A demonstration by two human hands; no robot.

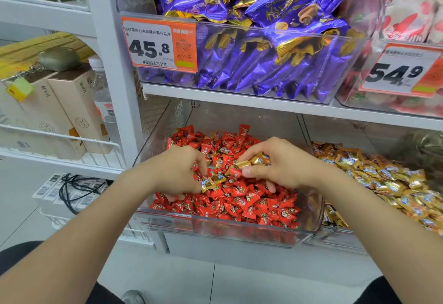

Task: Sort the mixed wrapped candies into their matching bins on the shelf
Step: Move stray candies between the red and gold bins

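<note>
From my remote seat the white shelf (239,95) fills most of the view. On its upper level is a clear bin of purple packets (263,64) with an orange price tag (158,44) on the front.

Below it is the red bin (215,224), a clear tray pulled forward and filled with red wrapped candies (251,200). Just beside it on the right, touching wall to wall, is the gold bin (335,230), heaped with gold wrapped candies (383,179).

Both hands are inside the red bin, resting on top of the pile. My left hand (177,172) is curled, and its thumb and forefinger pinch one gold-wrapped candy (213,181), which sticks out to the right just above the red ones. My right hand (282,162) is curled too. It grips a small cluster of gold candies (260,160) under its fingers, and one more piece (242,166) is caught between thumb and forefinger — that piece points toward the left hand. The two hands are near each other but apart.

A few gold wrappers lie among the red ones between the hands — too tangled to count.
</note>
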